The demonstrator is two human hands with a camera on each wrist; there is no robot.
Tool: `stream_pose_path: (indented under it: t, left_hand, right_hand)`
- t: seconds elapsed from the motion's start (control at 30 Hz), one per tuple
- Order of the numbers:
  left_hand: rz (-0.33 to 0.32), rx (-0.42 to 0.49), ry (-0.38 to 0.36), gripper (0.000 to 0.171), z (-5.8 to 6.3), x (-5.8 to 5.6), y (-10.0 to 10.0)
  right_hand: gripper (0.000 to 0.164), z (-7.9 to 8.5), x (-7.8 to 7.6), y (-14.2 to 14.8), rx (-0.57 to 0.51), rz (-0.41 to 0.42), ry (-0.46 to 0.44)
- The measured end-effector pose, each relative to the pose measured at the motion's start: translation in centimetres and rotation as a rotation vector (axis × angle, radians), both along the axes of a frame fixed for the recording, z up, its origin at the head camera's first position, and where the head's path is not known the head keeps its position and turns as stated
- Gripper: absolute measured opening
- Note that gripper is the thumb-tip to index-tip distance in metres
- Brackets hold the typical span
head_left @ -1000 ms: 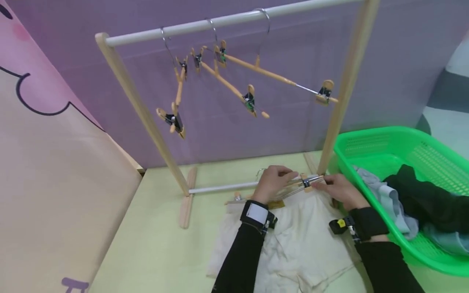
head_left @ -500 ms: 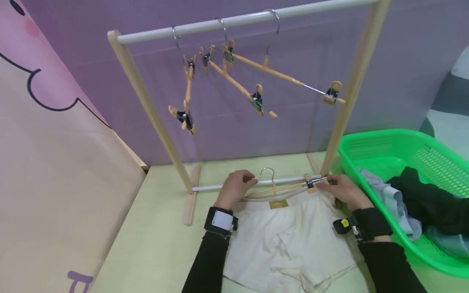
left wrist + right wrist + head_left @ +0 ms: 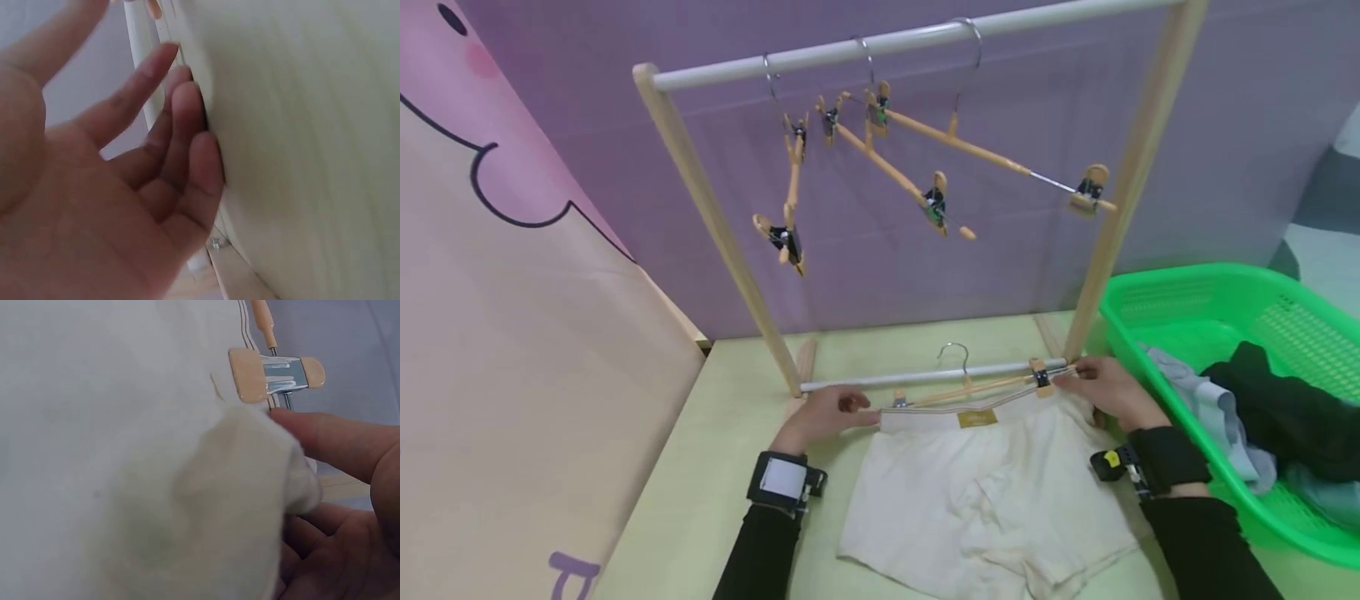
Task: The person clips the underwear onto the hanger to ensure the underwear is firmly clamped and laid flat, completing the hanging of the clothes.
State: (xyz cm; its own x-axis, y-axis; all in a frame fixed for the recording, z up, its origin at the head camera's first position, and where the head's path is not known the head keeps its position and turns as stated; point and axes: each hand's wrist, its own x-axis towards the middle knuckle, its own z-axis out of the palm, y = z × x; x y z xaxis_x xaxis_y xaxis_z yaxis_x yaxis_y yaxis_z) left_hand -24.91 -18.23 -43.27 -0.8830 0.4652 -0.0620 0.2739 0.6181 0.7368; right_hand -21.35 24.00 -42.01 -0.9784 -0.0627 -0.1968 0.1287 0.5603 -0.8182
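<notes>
Cream shorts (image 3: 940,492) lie flat on the table, waistband toward the rack, with a gold label (image 3: 976,418) inside. Along the waistband lies a wooden clip hanger (image 3: 955,394), its hook pointing away. The hanger's right clip (image 3: 248,375) bites the waistband; whether the left clip (image 3: 900,398) does, I cannot tell. My right hand (image 3: 1108,390) pinches the right waistband corner between thumb and fingers, the fingers partly behind cloth. At the left waistband corner is my left hand (image 3: 827,417), fingertips by the cloth edge. In the left wrist view its fingers are loosely bent with nothing between them.
A wooden rack with a white top rail (image 3: 917,37) stands behind, three bare clip hangers (image 3: 891,167) hanging from it. Its lower bar (image 3: 865,382) runs just beyond the shorts. At right, a green basket (image 3: 1195,279) holds grey and black clothes (image 3: 1285,408).
My left hand has moved left from the hanger's right part, along the waistband to its left corner. My right hand keeps hold of the right corner. The head view has shifted slightly.
</notes>
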Motion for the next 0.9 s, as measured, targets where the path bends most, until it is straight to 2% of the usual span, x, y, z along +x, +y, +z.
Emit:
stream_pose_path:
  t: [0.07,0.13,0.27,0.33,0.43,0.53,0.67,0.73,0.9]
  left_hand:
    - [-0.045,0.006,-0.006,0.032,0.0,-0.1,0.2]
    - [-0.063,0.008,-0.007,0.030,-0.1,-0.1,0.6]
    - [-0.017,0.006,-0.019,0.029,-0.1,0.2,1.2]
    - [0.004,-0.007,-0.014,0.031,0.0,0.4,1.5]
    - [0.039,-0.025,0.000,0.031,0.1,0.7,1.6]
    - [0.078,-0.055,0.004,0.032,0.2,0.9,1.6]
    - [0.110,-0.081,0.011,0.030,0.3,1.1,1.7]
    - [0.115,-0.087,0.019,0.029,0.4,1.1,1.8]
    - [0.122,-0.102,0.006,0.028,0.5,1.2,2.0]
  right_hand:
    - [0.068,0.1,0.0,0.1,0.014,-0.008,0.006]
    - [0.066,0.1,-0.1,0.2,0.036,-0.014,0.015]
    - [0.069,0.7,-0.1,0.2,0.111,-0.001,0.023]
    - [0.068,1.1,0.1,0.1,0.173,0.022,0.057]
    - [0.058,2.1,0.8,-0.9,0.274,0.043,0.136]
    - [0.050,3.2,1.5,-2.7,0.395,0.004,0.273]
    - [0.052,4.9,2.0,-5.6,0.466,-0.042,0.408]
    - [0.048,5.6,1.9,-7.2,0.450,-0.012,0.426]
    - [0.027,5.7,1.0,-11.7,0.392,0.144,0.363]
